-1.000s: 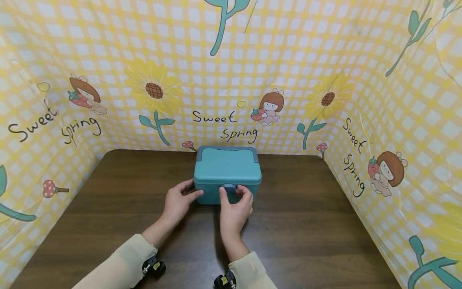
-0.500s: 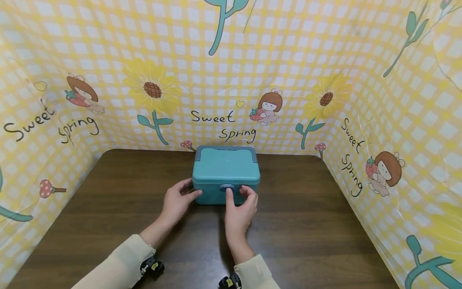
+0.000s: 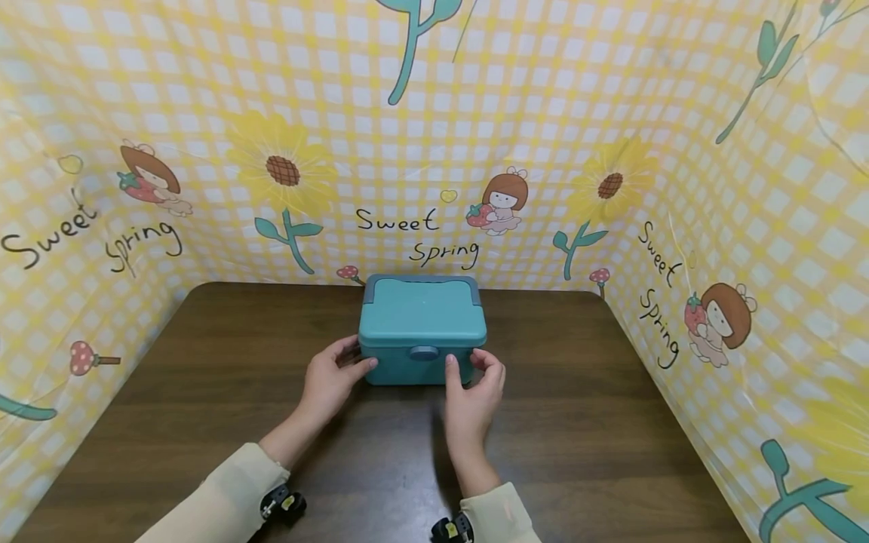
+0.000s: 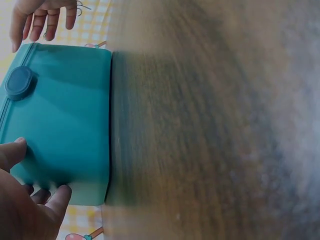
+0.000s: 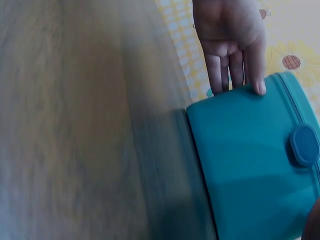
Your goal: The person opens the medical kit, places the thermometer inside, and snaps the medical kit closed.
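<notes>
A teal plastic box (image 3: pixel 422 313) stands with its lid down near the table's back edge. A dark blue oval latch (image 3: pixel 424 353) sits at the middle of its front, and a blue-grey handle (image 3: pixel 421 279) lies along the lid's back. My left hand (image 3: pixel 333 381) holds the box's left front corner, thumb on the front face and fingers along the side. My right hand (image 3: pixel 475 400) is at the right front corner with thumb and fingers spread. In the left wrist view, its fingers (image 4: pixel 52 22) appear apart from the box.
The brown wooden table (image 3: pixel 577 422) extends around the box. Yellow checked cloth (image 3: pixel 407 136) with printed flowers and figures rises behind it and on both sides. A small black camera (image 3: pixel 281 504) is strapped at each cream sleeve's cuff.
My right hand has left the latch and moved right to the box's right front corner, uncovering the latch. My left hand keeps its hold, and the box stays put.
</notes>
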`<state>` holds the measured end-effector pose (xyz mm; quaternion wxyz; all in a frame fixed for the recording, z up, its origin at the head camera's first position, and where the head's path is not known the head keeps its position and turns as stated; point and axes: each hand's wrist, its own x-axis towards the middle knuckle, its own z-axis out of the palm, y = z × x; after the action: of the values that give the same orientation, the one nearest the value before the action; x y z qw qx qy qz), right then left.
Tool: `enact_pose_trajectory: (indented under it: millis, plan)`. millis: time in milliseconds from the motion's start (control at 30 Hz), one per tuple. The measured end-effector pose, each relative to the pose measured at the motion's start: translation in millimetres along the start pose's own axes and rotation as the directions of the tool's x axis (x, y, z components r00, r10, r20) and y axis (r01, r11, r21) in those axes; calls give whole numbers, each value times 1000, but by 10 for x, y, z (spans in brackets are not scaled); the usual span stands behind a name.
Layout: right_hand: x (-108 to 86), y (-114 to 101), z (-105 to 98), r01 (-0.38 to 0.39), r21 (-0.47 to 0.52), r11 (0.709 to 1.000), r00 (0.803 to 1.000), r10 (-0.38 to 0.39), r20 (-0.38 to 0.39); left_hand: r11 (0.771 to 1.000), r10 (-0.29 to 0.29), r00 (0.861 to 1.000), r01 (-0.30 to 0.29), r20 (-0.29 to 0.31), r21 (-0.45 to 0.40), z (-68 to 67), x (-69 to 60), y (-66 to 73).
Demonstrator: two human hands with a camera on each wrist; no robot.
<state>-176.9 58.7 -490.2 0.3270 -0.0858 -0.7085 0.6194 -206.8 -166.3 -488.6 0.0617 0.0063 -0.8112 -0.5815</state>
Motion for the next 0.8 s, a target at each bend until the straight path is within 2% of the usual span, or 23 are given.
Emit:
enact_pose_trajectory:
  millis: [133,333,467,600,800]
  plan:
    - [41,29,-62,13,-13,1000,1000,-12,14,1000,3,1000,-3,-1,13,-31,-24,-1]
    - [167,48,-176,83,-27,996,996,-83,17,1000,6,1000,-6,-9,7,-69,-43,18]
    - [245,75,-261,94,-67,993,995,-91,52,1000,10,1000,-10,-27,17,-82,-52,30]
    - [316,110,-359,106,-111,988,991,-95,96,999,32,999,-31,-27,21,-88,-55,46]
    - [490,195,-547,175,-154,972,978,-154,138,996,84,996,-83,-26,35,-129,-65,75]
